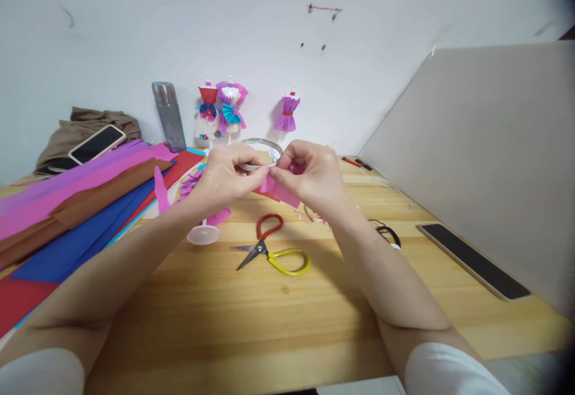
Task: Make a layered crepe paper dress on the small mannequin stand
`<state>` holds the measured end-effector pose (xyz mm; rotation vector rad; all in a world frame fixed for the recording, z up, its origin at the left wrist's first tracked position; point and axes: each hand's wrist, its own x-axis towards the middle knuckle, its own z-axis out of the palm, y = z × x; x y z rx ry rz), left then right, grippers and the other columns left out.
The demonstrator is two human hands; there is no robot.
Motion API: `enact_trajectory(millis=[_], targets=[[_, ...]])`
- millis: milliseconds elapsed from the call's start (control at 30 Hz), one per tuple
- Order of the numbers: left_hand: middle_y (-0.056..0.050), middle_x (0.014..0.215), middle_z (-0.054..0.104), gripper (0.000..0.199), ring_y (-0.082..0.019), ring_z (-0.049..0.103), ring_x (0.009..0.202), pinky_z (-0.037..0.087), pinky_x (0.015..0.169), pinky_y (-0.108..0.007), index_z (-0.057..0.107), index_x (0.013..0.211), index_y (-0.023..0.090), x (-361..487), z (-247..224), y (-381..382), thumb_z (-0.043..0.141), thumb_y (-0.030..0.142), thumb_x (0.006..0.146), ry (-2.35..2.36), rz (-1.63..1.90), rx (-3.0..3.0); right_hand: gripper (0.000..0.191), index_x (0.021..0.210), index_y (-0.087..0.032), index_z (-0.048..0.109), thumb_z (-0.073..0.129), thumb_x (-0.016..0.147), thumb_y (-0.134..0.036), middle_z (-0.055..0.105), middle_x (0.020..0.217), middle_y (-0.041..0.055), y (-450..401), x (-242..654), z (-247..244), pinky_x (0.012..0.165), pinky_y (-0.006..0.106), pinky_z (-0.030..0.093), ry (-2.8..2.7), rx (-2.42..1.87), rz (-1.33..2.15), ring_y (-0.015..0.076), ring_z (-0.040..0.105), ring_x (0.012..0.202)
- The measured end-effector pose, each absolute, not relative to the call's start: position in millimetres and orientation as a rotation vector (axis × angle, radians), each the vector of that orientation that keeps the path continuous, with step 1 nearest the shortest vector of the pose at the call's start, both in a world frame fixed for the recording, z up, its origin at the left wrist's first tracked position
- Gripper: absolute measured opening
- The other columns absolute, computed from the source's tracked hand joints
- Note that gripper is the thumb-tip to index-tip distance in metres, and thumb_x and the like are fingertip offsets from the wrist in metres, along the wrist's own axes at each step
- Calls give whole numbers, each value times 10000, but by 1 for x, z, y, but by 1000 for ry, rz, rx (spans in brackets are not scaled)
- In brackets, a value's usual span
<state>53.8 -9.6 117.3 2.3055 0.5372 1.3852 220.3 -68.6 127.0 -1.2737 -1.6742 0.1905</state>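
Above the middle of the table, my left hand (236, 170) and my right hand (309, 173) meet fingertip to fingertip, both closed in a pinch. Between them is a small piece of pink crepe paper (284, 193), hanging below the right fingers. A pair of scissors (260, 247) with one red and one yellow handle lies on the table below, blades apart and pointing left. Beside my left wrist, a little stand with a round pale base (203, 235) lies tipped over among pink and purple paper. A ring-shaped tape roll (265, 142) shows partly behind my fingers.
Crepe paper sheets (101, 227) in several colours cover the left side. Small dressed mannequins (287, 113) and a grey bottle (169, 116) stand by the wall. One phone (99, 143) rests on brown cloth; a dark flat device (474, 260) lies right, beside a white panel (485, 143).
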Motion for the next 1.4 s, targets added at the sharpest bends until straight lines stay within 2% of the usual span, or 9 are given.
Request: enact_trajectory(millis=[200, 333, 467, 700, 933, 1400], targets=[[3, 604, 623, 156, -118, 537, 589, 419, 571, -258, 648, 606, 164, 52, 119, -6, 635, 193, 758, 615, 1402, 2246, 129, 735, -212, 566, 694, 754, -223, 642, 685, 2, -73, 229, 132, 584, 289, 421, -1701, -1259, 211, 144, 550, 615], [-4, 609, 630, 166, -124, 540, 584, 416, 567, -266, 655, 608, 169, 51, 118, -3, 650, 193, 772, 592, 1424, 2240, 71, 705, -196, 602, 664, 740, -190, 642, 667, 6, -74, 230, 135, 588, 298, 404, -1739, -1321, 201, 152, 541, 615], [-5, 615, 644, 161, -123, 547, 587, 428, 572, -264, 687, 633, 175, 50, 118, -3, 641, 207, 784, 562, 1437, 2272, 77, 668, -188, 609, 629, 737, -160, 626, 638, 0, -75, 226, 136, 586, 294, 390, -1740, -1335, 202, 143, 516, 605], [-19, 650, 679, 198, -129, 567, 600, 437, 575, -267, 731, 692, 171, 51, 117, -3, 648, 293, 824, 525, 1463, 2315, 59, 711, -185, 643, 611, 757, -167, 641, 656, 1, -77, 225, 137, 592, 274, 402, -1765, -1252, 239, 135, 528, 620], [-9, 683, 689, 157, -126, 588, 632, 445, 593, -264, 729, 728, 182, 51, 115, -1, 661, 256, 849, 498, 1467, 2333, 60, 716, -189, 653, 618, 765, -184, 642, 666, 1, -76, 226, 136, 615, 279, 411, -1779, -1190, 262, 141, 545, 645], [-3, 639, 661, 162, -119, 564, 588, 414, 557, -266, 729, 707, 187, 52, 114, -3, 672, 230, 851, 398, 1544, 2337, 134, 685, -215, 558, 665, 760, -187, 609, 659, -1, -72, 228, 132, 586, 296, 413, -1697, -1221, 229, 143, 524, 612]])
